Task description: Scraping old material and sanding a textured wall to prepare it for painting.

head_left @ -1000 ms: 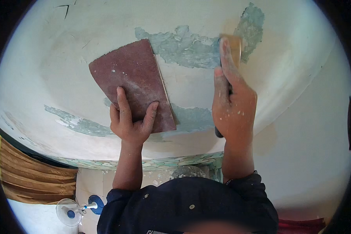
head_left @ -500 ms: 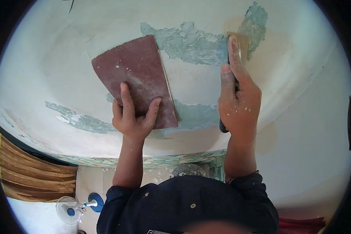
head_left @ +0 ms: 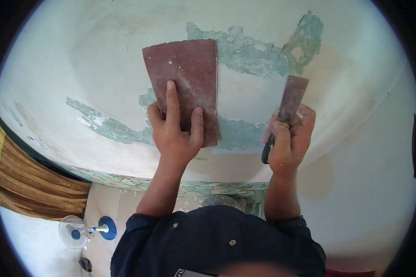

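My left hand (head_left: pixel 178 131) grips a flat reddish-brown sheet (head_left: pixel 189 64) with a ragged top edge and pale specks. Its thumb and index finger lie on the face. Some fingers are hidden behind it. In my right hand (head_left: pixel 289 143), closed around the dark handle, is a putty knife (head_left: pixel 295 90), its blade pointing up. Both tools are in front of a pale wall (head_left: pixel 249 94) with greenish bare patches (head_left: pixel 249 51) where the paint has come off. Whether the sheet or the blade touches the wall, I cannot tell.
Below the wall runs a green mosaic-like band (head_left: pixel 208 188). At lower left are a brown curtain (head_left: pixel 37 184) and a fan with a blue base (head_left: pixel 107 228) on the tiled floor. A plain wall (head_left: pixel 356 194) stands at right.
The sheet has shifted right and stands more upright. My right hand has turned and dropped away from the upper patch, so the knife's blade now shows face-on.
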{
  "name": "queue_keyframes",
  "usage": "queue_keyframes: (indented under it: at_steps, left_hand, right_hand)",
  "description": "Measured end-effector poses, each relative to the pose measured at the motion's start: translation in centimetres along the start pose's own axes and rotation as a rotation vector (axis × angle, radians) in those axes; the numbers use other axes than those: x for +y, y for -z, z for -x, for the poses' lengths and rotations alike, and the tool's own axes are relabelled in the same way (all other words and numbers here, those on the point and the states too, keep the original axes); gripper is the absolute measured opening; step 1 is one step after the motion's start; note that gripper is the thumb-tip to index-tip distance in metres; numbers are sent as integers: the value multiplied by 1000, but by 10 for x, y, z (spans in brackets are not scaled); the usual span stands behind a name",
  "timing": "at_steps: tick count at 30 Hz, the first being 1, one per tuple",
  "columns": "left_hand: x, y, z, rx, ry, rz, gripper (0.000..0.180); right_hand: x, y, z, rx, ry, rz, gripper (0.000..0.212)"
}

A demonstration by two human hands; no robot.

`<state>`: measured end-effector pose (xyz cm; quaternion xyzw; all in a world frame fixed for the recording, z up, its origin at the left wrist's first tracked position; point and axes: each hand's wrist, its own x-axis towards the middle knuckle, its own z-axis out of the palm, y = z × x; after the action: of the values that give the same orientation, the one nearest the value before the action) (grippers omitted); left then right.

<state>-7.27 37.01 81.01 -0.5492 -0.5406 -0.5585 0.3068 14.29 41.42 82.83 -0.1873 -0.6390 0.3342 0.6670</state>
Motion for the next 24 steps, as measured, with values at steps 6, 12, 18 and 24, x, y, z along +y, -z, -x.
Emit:
queue_keyframes:
  at_steps: [6,12,18,24]
  left_hand:
    - [-3,2,10,44,39,38,73]
    - [-10,10,4,28,-25,20,72]
    - [-25,21,2,39,-17,-2,73]
    - [-36,20,-4,64,-49,42,72]
  right_hand:
    - [5,-12,3,-84,15,183,38]
    - [-1,-12,-14,-112,139,508,36]
    - [-11,-12,-29,-140,288,583,41]
    - [-21,-26,-41,-190,426,725,62]
